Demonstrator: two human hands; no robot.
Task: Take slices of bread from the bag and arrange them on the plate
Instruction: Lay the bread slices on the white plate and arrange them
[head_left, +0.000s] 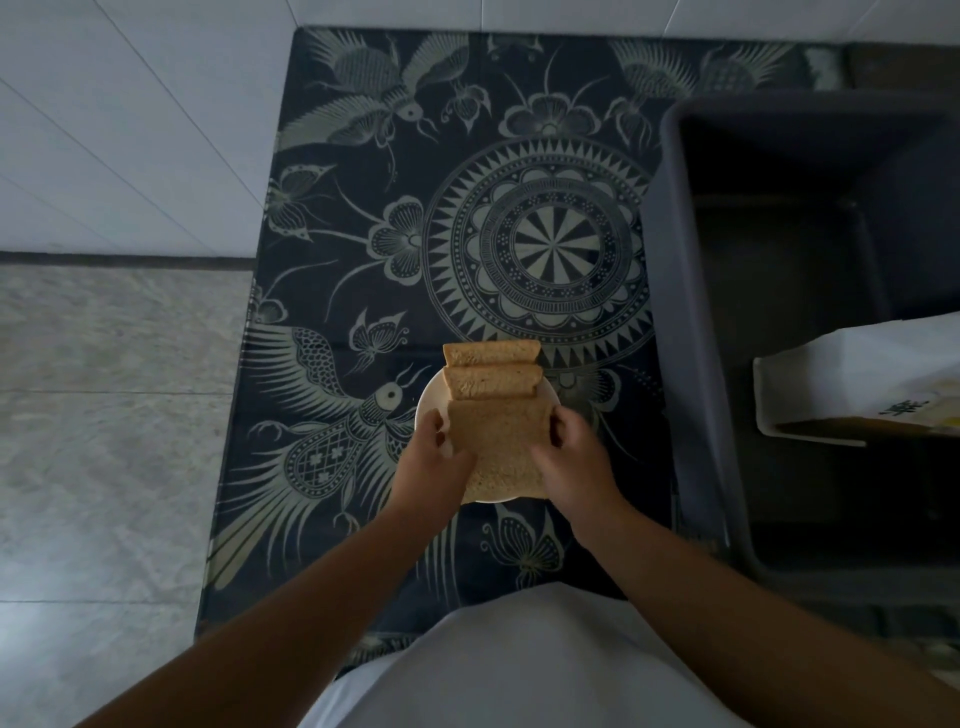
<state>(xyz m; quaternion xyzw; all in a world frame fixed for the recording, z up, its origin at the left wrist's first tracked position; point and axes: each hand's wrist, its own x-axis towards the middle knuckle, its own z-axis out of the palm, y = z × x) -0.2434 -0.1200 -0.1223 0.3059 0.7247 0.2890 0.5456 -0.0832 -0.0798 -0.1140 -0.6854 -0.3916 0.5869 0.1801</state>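
A small pale plate (429, 400) sits on a dark patterned cloth. Two brown bread slices lie on its far part, overlapping: the farthest slice (491, 353) and a second slice (492, 382) just nearer. A third, larger slice (498, 447) lies over the near part of the plate. My left hand (434, 460) grips its left edge and my right hand (574, 457) grips its right edge. The white bread bag (857, 384) lies inside a dark bin at the right, partly cut off by the frame edge.
The dark cloth with pale bird and flower patterns (457, 218) covers the table. A large dark plastic bin (675, 291) stands along the right side. Pale floor tiles (114, 364) show at the left, below the table's edge.
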